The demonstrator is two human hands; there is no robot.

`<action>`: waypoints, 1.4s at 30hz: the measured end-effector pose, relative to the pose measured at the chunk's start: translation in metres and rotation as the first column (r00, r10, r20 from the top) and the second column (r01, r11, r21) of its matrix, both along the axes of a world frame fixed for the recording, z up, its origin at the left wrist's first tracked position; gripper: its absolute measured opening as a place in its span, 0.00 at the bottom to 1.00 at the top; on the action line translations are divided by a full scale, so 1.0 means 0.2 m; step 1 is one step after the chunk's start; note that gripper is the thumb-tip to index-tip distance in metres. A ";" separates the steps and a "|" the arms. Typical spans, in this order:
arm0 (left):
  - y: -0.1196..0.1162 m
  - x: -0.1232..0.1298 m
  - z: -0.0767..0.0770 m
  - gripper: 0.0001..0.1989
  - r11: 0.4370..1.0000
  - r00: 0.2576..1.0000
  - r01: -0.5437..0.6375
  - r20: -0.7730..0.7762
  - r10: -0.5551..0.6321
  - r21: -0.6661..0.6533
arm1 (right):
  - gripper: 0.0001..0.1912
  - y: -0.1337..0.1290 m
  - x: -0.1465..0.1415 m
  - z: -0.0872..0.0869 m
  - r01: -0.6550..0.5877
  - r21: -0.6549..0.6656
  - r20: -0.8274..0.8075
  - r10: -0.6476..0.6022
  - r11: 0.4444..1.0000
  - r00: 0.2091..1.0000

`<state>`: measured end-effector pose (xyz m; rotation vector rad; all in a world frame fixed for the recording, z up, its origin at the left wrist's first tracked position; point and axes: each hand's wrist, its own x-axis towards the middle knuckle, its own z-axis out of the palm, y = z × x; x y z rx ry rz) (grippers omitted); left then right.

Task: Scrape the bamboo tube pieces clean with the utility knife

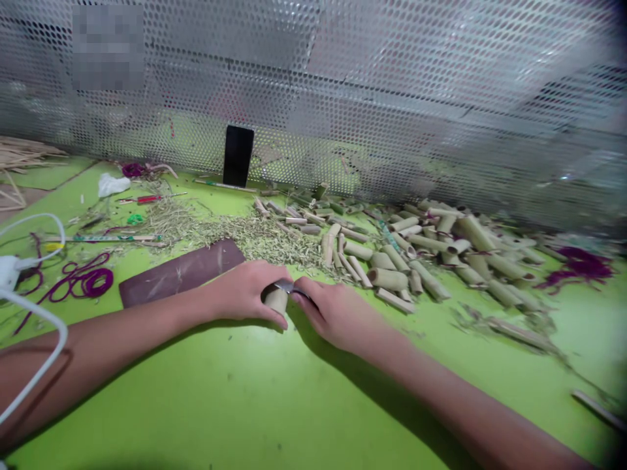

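Single head-worn view, forward and down, close over the green table [274, 405] (mesh wall [392, 98] beyond).

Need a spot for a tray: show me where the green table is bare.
Bare green table lies in front of the left hand and right hand. A smaller patch lies right of the bamboo pieces. Crowded: shavings and purple cord.

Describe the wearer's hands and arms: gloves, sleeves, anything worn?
Both bare. The left hand and right hand have no gloves, and no rings or watch show. Both forearms are uncovered to the frame edge, no sleeves in view. No markings visible.
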<state>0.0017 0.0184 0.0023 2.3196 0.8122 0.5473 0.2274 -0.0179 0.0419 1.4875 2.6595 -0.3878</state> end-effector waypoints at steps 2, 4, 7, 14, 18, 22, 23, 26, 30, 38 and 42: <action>0.00 -0.01 -0.01 0.28 0.999 0.999 0.031 0.020 -0.032 0.016 | 0.13 -0.01 0.02 0.00 -0.021 -0.034 -0.037 0.020 0.999 0.999; 0.00 -0.01 -0.01 0.29 1.000 0.999 0.029 0.024 -0.029 0.012 | 0.13 -0.01 0.05 0.00 -0.030 -0.027 -0.036 0.029 0.999 0.999; -0.01 -0.01 -0.01 0.41 0.999 0.999 -0.034 -0.001 0.034 -0.035 | 0.15 0.00 0.07 -0.02 0.003 0.039 0.000 -0.003 0.999 1.000; -0.02 -0.01 0.01 0.43 0.996 0.999 -0.035 0.012 0.036 -0.077 | 0.14 0.02 0.01 -0.05 -0.022 0.212 0.095 0.002 0.977 0.996; -0.03 -0.01 0.02 0.45 0.996 0.999 -0.035 0.014 0.037 -0.084 | 0.14 0.01 -0.04 -0.04 -0.013 0.203 0.121 -0.012 0.979 0.993; -0.03 0.00 0.03 0.45 0.997 0.999 -0.041 -0.004 0.041 -0.059 | 0.14 0.00 -0.06 -0.02 0.003 0.191 0.173 -0.037 0.981 0.984; -0.02 0.00 0.03 0.44 0.997 0.999 -0.049 -0.011 0.049 -0.057 | 0.14 0.00 -0.06 -0.02 0.009 0.181 0.177 -0.041 0.983 0.983; -0.02 0.00 0.02 0.40 0.995 0.996 -0.080 -0.029 0.078 -0.055 | 0.13 0.00 -0.06 -0.02 0.034 0.149 0.160 -0.057 0.988 0.986; -0.02 0.00 0.02 0.38 0.996 0.997 -0.072 -0.035 0.071 -0.047 | 0.13 0.00 -0.05 -0.03 0.042 0.114 0.133 -0.057 0.993 0.989; -0.01 -0.03 0.00 0.33 1.000 1.000 -0.010 0.017 0.010 -0.006 | 0.14 -0.02 -0.02 -0.03 0.033 0.040 0.015 -0.034 0.999 0.999; -0.02 -0.04 0.00 0.32 1.000 1.000 0.017 0.023 -0.017 0.000 | 0.14 -0.04 0.02 -0.04 0.002 0.011 -0.048 -0.001 1.000 0.999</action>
